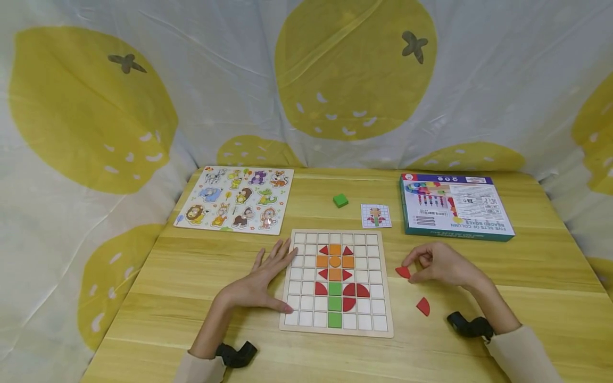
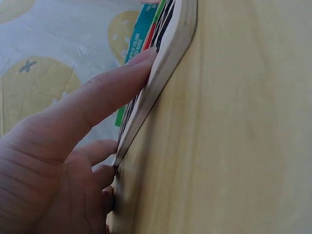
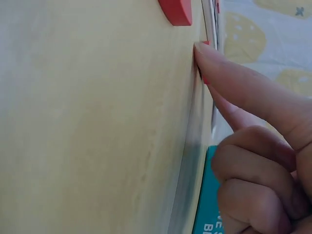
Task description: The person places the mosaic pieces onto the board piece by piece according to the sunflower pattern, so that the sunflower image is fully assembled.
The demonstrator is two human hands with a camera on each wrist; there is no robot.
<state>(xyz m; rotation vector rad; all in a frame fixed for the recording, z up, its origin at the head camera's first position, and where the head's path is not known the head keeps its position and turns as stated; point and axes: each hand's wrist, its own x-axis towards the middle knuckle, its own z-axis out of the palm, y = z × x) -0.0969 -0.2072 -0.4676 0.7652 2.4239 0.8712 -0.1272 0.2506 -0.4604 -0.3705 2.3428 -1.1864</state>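
Note:
My right hand (image 1: 442,264) pinches a red quarter-circle piece (image 1: 403,272) between thumb and index finger, to the right of the grid board. In the right wrist view the other fingers are curled in. A second red quarter-circle piece (image 1: 423,306) lies on the table just below that hand. My left hand (image 1: 258,284) is spread over the left edge of the wooden grid board (image 1: 389,319), thumb and fingertips resting on its rim. Orange squares, red triangles, green squares and red quarter circles form a flower on the board, with an orange circle (image 1: 335,261) near its top.
A small pattern card (image 1: 375,216) and a green square block (image 1: 340,200) lie behind the board. An animal puzzle board (image 1: 234,200) is at the back left, a teal-edged box (image 1: 457,207) at the back right. A lemon-print curtain (image 1: 230,80) encloses the table.

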